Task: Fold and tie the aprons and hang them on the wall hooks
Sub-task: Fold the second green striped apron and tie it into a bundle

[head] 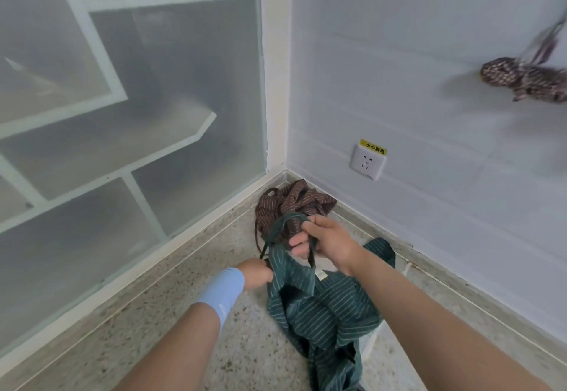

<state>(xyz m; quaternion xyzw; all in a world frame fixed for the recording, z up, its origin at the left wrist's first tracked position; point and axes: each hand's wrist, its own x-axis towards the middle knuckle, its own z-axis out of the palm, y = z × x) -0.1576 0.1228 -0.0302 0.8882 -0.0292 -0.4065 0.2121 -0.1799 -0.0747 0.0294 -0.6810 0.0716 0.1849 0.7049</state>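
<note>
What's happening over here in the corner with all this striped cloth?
A person is sorting aprons. The right hand grips the dark strap loop of a green striped apron, and the left hand, with a blue wristband, holds the same apron at its top edge. The apron is not yet folded. A brown striped apron lies crumpled on the floor in the corner. One tied-up bundle already hangs on the wall to the right, above a wall socket.
</note>
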